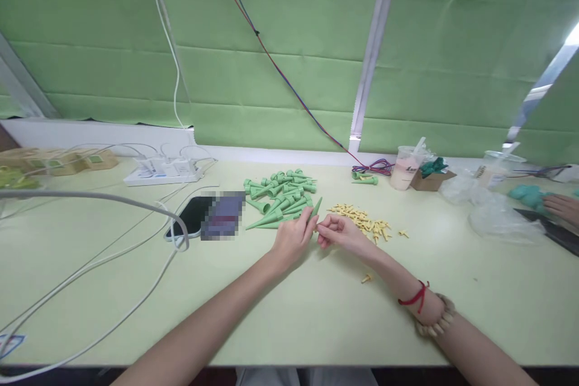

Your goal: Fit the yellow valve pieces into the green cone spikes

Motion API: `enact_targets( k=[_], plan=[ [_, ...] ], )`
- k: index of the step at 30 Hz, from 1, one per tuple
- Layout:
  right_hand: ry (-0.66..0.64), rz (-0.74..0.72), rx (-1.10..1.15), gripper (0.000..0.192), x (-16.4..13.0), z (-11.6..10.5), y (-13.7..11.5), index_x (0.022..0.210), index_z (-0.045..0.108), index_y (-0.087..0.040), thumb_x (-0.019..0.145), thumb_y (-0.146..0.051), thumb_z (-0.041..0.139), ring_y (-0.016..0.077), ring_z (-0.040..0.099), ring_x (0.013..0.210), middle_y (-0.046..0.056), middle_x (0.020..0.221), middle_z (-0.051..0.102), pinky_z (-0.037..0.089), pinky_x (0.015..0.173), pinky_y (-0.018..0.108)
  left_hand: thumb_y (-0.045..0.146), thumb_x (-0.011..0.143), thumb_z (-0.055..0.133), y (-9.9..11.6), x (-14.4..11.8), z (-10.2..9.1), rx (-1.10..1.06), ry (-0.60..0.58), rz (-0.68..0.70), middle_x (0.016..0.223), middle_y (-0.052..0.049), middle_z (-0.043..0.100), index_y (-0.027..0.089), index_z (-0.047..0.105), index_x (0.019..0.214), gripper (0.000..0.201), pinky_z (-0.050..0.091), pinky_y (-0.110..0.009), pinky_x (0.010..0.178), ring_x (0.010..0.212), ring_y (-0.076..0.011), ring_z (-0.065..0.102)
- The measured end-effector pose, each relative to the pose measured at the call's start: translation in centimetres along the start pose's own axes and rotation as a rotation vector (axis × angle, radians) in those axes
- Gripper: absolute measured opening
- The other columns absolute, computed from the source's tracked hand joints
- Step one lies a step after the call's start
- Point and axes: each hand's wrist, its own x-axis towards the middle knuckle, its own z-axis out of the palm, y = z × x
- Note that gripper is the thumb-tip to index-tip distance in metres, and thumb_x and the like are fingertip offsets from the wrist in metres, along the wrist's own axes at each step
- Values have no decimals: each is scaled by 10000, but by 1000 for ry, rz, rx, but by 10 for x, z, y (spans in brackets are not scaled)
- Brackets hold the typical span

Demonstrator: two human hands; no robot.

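My left hand (pixel 294 235) is closed round a green plastic spike (pixel 317 207), its pointed end sticking up and away from me. Close beside it, my right hand (pixel 340 233) is pinched at the spike's near end; a bit of yellow shows by the fingertips, too small to make out fully. Behind my left hand lies a heap of green plastic spikes (pixel 275 199) with wide caps. A pile of small yellow plastic pieces (pixel 362 218) spreads just beyond my right hand. One loose yellow piece (pixel 367 278) lies under my right forearm's edge, another (pixel 403 233) to the right.
To the left are a phone (pixel 192 214), white cables (pixel 136 253) and a power strip (pixel 165 174). At the back right stand a drink cup (pixel 404 169), a small cardboard box (pixel 432 181) and plastic bags (pixel 502 217). Another person's hand (pixel 563 208) rests at the far right.
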Motion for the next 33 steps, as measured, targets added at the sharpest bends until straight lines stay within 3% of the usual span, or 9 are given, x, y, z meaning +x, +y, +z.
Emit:
enact_targets(
  k=[3,5,10,15,17,21,24,28,33],
  plan=[
    [-18,-21,-226,382,-1,-9,-5,872,515,-171,739,-528,546,63,526,411,-9,669,626,425,439,204,360,898,220,-2,3,0,23,4,-4,501,-8,540,155,477,1014,348,250,-247,449,476,-173,553],
    [-138,20,-330,419,-4,-21,-14,975,492,-190,709,-495,599,54,514,392,-12,730,642,424,431,198,350,900,224,-3,4,-2,16,16,-5,510,-14,556,147,468,1030,344,267,-250,461,480,-175,559],
    [-395,161,-535,403,-22,-56,-40,838,557,-177,563,-415,730,81,561,522,20,845,643,445,416,176,343,904,217,-2,4,-7,30,67,-23,500,5,546,155,460,1041,337,282,-253,493,481,-174,556],
    [-546,411,-505,427,-55,-62,-36,870,601,-201,502,-346,764,87,605,509,28,982,620,461,412,176,340,901,222,-2,6,-11,54,50,-5,500,15,531,151,457,1048,335,271,-250,490,480,-172,552],
    [-527,435,-461,308,-64,-60,-26,821,616,-188,559,-313,720,94,603,506,13,834,635,479,440,192,342,898,229,-2,7,-13,47,55,-1,514,11,545,154,459,1037,328,272,-250,492,483,-172,552],
    [-334,289,-511,116,-69,-59,-8,710,611,-162,680,-274,599,109,578,487,-13,549,583,478,501,228,328,898,220,-1,8,-17,40,81,-27,535,2,562,150,452,1047,327,288,-254,507,502,-178,560],
    [-171,181,-540,174,-69,-62,-7,724,606,-155,707,-327,586,125,584,545,27,650,630,481,534,249,336,898,219,1,7,-18,48,86,-50,521,14,549,155,448,1045,327,295,-252,511,502,-180,555],
    [-81,87,-577,294,-75,-69,-19,813,628,-181,755,-453,533,173,599,770,61,873,643,487,598,261,347,900,210,1,6,-18,48,85,-41,500,29,521,165,441,1040,326,293,-242,505,485,-170,535],
    [-68,19,-698,372,-81,-63,-16,1000,602,-211,678,-392,644,137,583,662,60,1034,593,479,666,300,353,898,224,3,6,-17,36,69,-33,484,34,505,176,449,1028,314,289,-242,509,471,-169,528]
  ],
)
